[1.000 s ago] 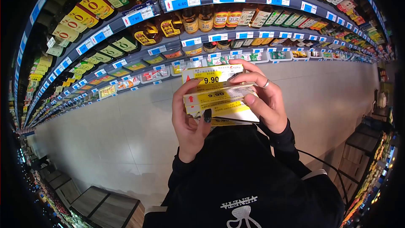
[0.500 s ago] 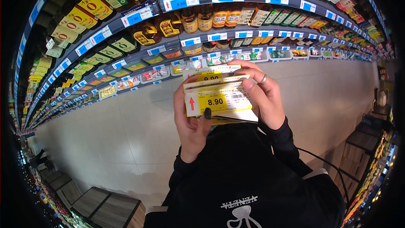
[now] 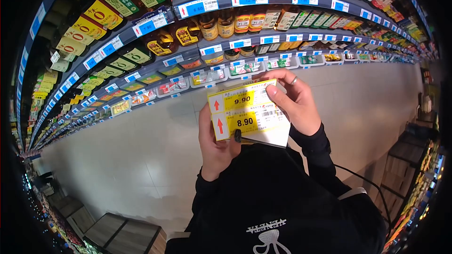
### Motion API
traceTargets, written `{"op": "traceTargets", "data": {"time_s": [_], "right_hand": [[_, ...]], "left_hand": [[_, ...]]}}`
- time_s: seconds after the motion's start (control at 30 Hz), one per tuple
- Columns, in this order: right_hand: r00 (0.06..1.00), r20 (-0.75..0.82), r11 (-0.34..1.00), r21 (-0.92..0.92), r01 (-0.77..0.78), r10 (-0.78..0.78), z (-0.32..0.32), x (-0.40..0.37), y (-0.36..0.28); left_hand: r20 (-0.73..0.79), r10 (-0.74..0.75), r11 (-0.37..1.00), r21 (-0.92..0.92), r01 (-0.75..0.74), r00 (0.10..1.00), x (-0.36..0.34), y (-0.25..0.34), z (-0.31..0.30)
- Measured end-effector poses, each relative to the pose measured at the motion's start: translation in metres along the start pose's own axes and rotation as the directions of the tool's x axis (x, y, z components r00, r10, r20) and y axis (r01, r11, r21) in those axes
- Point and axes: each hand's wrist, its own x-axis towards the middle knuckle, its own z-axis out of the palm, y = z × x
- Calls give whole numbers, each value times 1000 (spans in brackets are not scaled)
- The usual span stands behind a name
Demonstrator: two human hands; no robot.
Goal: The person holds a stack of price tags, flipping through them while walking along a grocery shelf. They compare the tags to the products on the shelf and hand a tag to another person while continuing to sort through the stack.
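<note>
A stack of yellow and white price labels (image 3: 245,123) is held in front of my chest, at the middle of the view. The lower label reads 8.90, and one above it (image 3: 242,99) reads 9.90; both have red arrows at the left end. My left hand (image 3: 217,153) grips the stack from the left and below, its dark-nailed thumb on the lower edge. My right hand (image 3: 300,106), with a ring on one finger, pinches the upper right corner, thumb in front. A white sheet or card sticks out at the lower right of the stack.
Curved shelves (image 3: 226,1) of bottles and packets with blue and white price tags run across the top and down the left. Wooden crates (image 3: 120,235) stand at the lower left, and a wooden cabinet (image 3: 400,171) at the right. Pale floor (image 3: 141,155) lies between.
The labels were tilted and partly fanned; now the 9.90 label shows nearly in full above the 8.90 one. My hands have shifted slightly right, and my right thumb has moved to the upper corner.
</note>
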Motion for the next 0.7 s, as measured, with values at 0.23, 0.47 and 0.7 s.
{"op": "traceTargets", "data": {"time_s": [0.23, 0.47, 0.7], "right_hand": [[999, 49, 996, 90, 11, -15, -1, 1, 1], [987, 6, 986, -45, 163, -163, 7, 7, -10], [973, 125, 976, -80, 203, -192, -1, 9, -14]], "left_hand": [[1, -103, 995, -7, 103, 995, -5, -6, -5], [63, -185, 968, -159, 193, 981, -3, -7, -8], [65, -178, 970, -156, 186, 982, 4, 3, -4]]}}
